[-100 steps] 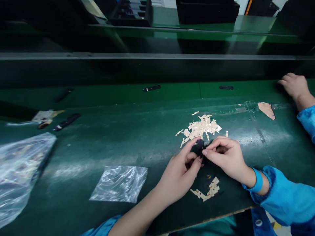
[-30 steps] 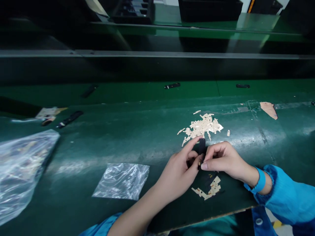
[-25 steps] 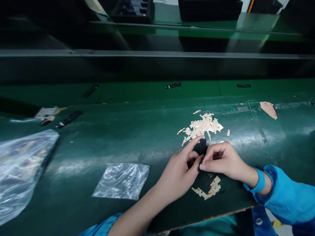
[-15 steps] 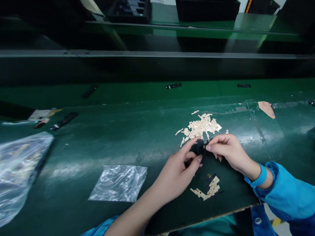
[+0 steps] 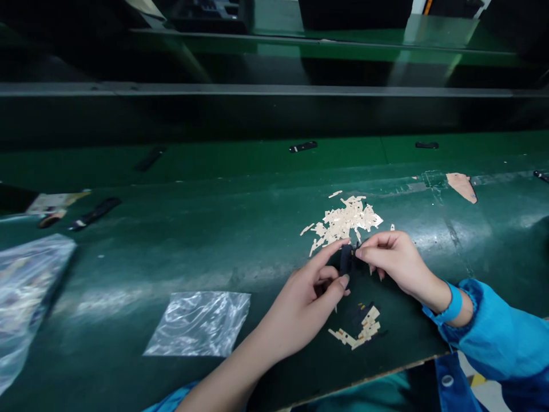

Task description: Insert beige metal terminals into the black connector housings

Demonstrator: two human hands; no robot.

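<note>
Between the thumb and fingers of my left hand (image 5: 311, 292) is a small black strip-shaped part (image 5: 345, 259), held upright. My right hand (image 5: 392, 257) pinches at the right side of that part; a small dark piece shows at its fingertips, too small to name. Just beyond the hands lies a loose pile of thin cream-coloured pieces (image 5: 347, 218). Nearer the table's front edge sits a smaller group of cream pieces (image 5: 369, 326) with dark film and orange bits among them.
A clear plastic bag (image 5: 199, 323) lies flat left of my left arm. Farther left is a bigger filled plastic bag (image 5: 30, 303). Several black strip parts, one here (image 5: 302, 147), lie along the green surface at the back. A pinkish flat scrap (image 5: 462, 187) is at right.
The black part has turned slightly in my left hand, and my right fingertips stay close against its side. The whole view has shifted a little.
</note>
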